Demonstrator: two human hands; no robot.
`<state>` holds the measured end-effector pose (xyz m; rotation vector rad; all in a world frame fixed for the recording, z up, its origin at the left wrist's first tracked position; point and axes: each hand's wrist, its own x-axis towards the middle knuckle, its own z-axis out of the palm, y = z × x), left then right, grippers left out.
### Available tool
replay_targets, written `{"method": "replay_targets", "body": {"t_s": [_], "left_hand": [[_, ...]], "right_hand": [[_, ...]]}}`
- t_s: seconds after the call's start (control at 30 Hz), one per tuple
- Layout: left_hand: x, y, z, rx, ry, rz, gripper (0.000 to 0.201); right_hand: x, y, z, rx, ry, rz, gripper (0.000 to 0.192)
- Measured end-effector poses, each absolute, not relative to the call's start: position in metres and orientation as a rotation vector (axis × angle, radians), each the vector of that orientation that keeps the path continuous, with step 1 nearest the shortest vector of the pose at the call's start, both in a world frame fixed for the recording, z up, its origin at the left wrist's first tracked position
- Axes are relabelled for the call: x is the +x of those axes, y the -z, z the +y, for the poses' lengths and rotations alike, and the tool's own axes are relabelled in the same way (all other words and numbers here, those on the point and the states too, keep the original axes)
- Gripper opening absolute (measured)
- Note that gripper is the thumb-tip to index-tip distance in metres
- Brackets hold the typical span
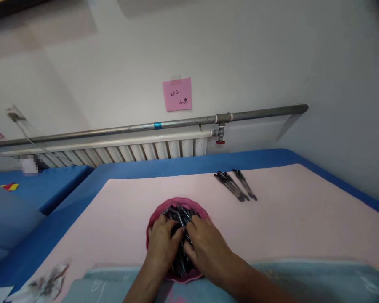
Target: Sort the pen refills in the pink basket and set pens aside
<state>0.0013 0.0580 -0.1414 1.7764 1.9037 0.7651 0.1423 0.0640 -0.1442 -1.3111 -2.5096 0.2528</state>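
- Left hand (163,242) and right hand (205,248) both sit palm-down in the pink bowl (151,223), side by side, fingertips nearly meeting over the middle.
- The bowl is packed with black pens (180,214); it stands on the pink table cover (303,219), near the front edge, roughly centre of view.
- Left hand: fingers curled down into the pens, touching them. Cannot tell whether they close on a pen or just rest on the heap.
- Right hand: fingers bent over the pens, thumb tucked toward the left hand. Grip also hidden; cannot tell whether it pinches anything.
- A separate small group of black pens (235,185) lies flat on the cover, behind and to the right of the bowl, well apart from it, roughly parallel to one another.
- Blue table edge (177,166) frames the cover at the back and sides.
- Behind the table: white radiator (129,151) with a grey pipe (177,123) above it, and a pink note (177,94) taped to the wall.
- Front left corner: a clear crumpled wrapper (49,280), contents blurred.
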Motion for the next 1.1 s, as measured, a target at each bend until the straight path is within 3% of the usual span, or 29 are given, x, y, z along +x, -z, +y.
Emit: {"method": "replay_targets", "body": {"t_s": [0.4,0.53,0.87,1.1], "left_hand": [[-0.01,0.144,0.06,1.472,-0.955,1.568,0.017],[-0.009,0.141,0.056,1.569,-1.01,1.665,0.018],[0.013,0.14,0.057,1.986,-0.65,2.03,0.015],[0.001,0.133,0.058,1.16,-1.228,1.48,0.015]], "right_hand": [[0.147,0.146,0.069,-1.39,-0.639,-2.223,0.005],[0.149,0.138,0.074,-1.428,-0.845,-2.017,0.01],[0.149,0.129,0.076,-1.376,-0.978,-1.803,0.014],[0.152,0.127,0.075,-1.281,-1.073,-1.748,0.015]]}}
